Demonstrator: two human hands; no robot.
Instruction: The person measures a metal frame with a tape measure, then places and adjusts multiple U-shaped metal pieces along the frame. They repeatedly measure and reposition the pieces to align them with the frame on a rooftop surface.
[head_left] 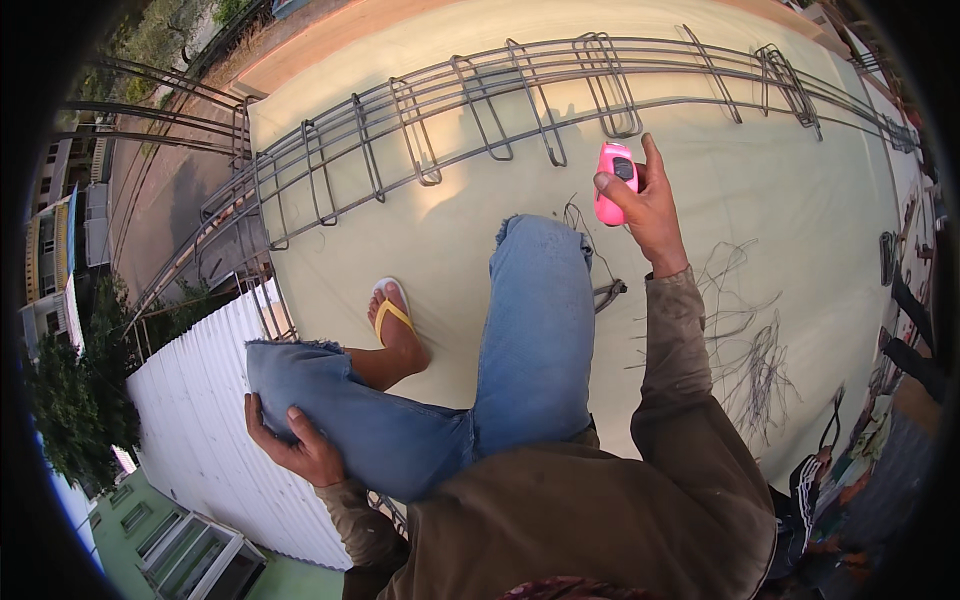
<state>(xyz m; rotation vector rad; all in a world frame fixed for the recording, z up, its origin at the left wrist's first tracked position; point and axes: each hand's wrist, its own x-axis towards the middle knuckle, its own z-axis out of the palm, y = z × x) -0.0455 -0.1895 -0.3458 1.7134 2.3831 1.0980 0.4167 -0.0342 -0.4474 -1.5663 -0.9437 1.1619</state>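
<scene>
In my raised right hand (650, 205) I grip a pink tape measure (607, 205) with a black button. My thumb lies against its side and the forefinger points up past it. Beyond it runs a long rebar cage (430, 130), bent stirrups strung along straight bars; the tape measure is apart from it. My left hand (300, 450) rests on my jeans near the left knee, fingers spread and holding nothing. A dark hand tool, perhaps pincers (608, 293), lies partly hidden beside my right knee.
Loose tie wire (755, 365) is scattered on the pale surface (450, 240) to my right. More bars (170, 85) jut out at the far left, past the edge. Below on that side is a white corrugated roof (200, 420). Another person's shoe (803, 490) shows at lower right.
</scene>
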